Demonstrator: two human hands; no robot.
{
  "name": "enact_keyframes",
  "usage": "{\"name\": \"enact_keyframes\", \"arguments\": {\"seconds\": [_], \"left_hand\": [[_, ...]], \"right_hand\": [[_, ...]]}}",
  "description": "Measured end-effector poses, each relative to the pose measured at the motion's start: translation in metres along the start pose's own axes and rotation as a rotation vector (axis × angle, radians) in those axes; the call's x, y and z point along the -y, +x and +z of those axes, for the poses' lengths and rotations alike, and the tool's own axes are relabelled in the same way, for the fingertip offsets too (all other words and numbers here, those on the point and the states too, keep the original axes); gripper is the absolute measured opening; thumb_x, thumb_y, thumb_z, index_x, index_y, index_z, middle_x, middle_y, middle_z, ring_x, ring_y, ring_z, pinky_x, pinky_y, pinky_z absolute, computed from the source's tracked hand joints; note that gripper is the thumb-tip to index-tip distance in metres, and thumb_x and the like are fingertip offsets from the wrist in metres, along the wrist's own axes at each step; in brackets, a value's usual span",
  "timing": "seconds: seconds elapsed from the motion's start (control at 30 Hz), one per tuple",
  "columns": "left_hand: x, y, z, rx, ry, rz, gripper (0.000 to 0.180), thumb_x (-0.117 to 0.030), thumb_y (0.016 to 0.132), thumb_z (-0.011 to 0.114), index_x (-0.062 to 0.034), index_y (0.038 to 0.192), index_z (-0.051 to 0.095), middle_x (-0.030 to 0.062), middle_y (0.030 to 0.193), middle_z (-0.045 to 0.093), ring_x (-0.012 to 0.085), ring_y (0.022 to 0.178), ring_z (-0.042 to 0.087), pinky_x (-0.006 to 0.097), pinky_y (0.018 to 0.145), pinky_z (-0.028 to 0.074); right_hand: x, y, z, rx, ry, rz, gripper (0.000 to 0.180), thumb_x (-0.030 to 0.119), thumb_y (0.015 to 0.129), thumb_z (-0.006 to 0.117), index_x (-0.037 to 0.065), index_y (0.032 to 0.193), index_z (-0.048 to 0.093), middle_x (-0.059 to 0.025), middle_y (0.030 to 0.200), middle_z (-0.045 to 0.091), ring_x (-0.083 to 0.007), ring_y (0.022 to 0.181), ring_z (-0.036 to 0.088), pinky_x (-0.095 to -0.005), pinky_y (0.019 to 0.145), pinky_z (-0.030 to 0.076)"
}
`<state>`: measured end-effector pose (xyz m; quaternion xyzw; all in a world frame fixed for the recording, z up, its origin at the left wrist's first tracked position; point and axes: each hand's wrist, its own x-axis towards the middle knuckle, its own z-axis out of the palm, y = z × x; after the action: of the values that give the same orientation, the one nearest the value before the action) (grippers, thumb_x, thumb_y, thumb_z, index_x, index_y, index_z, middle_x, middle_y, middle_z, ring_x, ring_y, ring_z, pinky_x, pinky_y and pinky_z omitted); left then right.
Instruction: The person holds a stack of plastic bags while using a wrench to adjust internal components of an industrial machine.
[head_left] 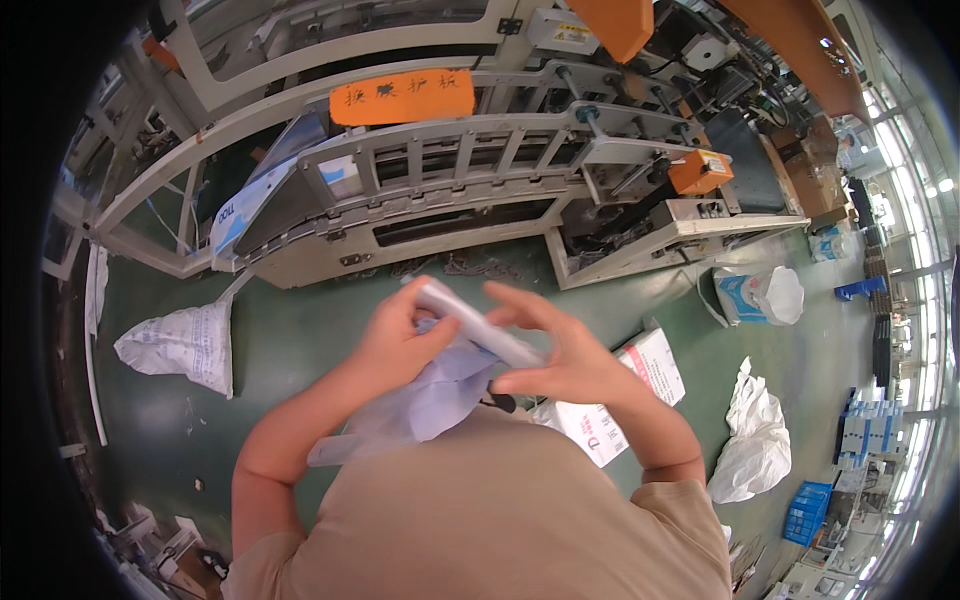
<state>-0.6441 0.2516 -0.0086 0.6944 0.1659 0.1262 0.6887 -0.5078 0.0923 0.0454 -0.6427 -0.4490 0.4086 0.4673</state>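
Observation:
In front of my chest a white, long, narrow bundle [480, 325] is held at a slant. It looks like rolled or stacked film, but blur hides its exact kind. My left hand [400, 340] grips its upper left end with the thumb on top. The fingers of my right hand [570, 355] curve around the lower right end, thumb below and index finger above. Beneath the bundle hangs a translucent bluish plastic bag [450, 385], crumpled near my left hand and trailing toward my left forearm.
A long metal machine [450, 170] with a slotted frame spans the far side, bearing an orange sign [400, 97]. On the green floor are a stuffed white sack [185, 345] at left, printed white cartons [590, 430], a crumpled white sack [750, 435] and a blue-white bag [760, 295] at right.

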Motion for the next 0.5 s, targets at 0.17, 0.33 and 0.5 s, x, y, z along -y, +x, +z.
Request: {"name": "enact_keyframes", "arguments": {"seconds": [0.17,0.33,0.5], "left_hand": [[0.005,0.003,0.000,0.014,0.015,0.109,0.014,-0.001,0.079,0.055,-0.0028,0.092,0.050,0.0032,0.084,0.053,0.0089,0.078,0.052,0.024,0.068,0.043],[-0.003,-0.003,0.000,0.077,0.120,0.166,0.014,-0.002,0.080,0.056,-0.0029,0.092,0.051,0.0039,0.084,0.053,0.0089,0.077,0.051,0.024,0.067,0.043],[0.013,-0.011,-0.007,-0.023,0.090,0.063,0.012,-0.005,0.081,0.056,-0.0036,0.092,0.051,0.0023,0.086,0.054,0.0076,0.081,0.050,0.024,0.069,0.043]], "right_hand": [[-0.012,0.027,-0.017,0.128,-0.254,-0.378,0.079,0.034,0.067,0.074,0.001,0.128,0.036,-0.0160,0.117,0.048,-0.0262,0.114,0.044,-0.0354,0.095,0.034],[-0.040,0.056,-0.014,0.218,0.018,-0.052,0.047,0.020,0.078,0.065,0.000,0.116,0.047,-0.0096,0.111,0.053,-0.0185,0.106,0.048,-0.0296,0.090,0.038],[-0.047,0.046,-0.012,0.315,0.317,0.291,0.021,0.016,0.081,0.061,0.003,0.097,0.059,-0.0015,0.092,0.059,-0.0109,0.088,0.054,-0.0255,0.076,0.044]]}}
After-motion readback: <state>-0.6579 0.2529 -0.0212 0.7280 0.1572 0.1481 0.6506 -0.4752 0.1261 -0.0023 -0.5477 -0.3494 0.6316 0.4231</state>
